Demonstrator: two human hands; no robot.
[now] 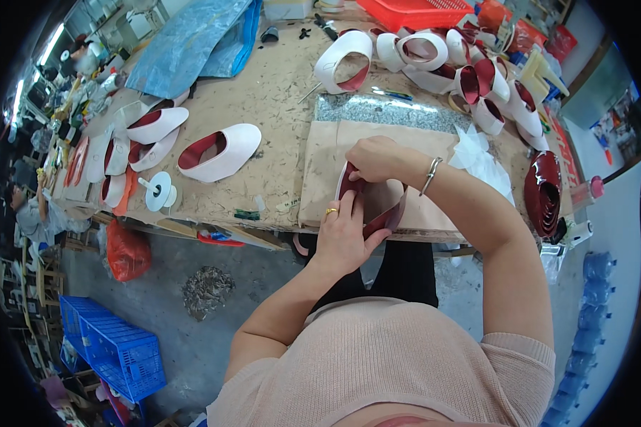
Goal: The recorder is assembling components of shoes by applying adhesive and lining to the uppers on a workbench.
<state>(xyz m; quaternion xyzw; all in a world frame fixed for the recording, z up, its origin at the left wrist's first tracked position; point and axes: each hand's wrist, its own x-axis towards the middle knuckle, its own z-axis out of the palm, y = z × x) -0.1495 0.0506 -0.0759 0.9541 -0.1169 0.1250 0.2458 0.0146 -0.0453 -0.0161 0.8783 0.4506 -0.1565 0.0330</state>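
Brown tabletop (278,82) has a red-lined shoe piece (384,221) at its near edge. The left hand (340,236) grips its side, thumb out; the right hand (377,158), wrist bent, pinches its far rim. Marks on the red strip (559,149), right edge, are blurry.
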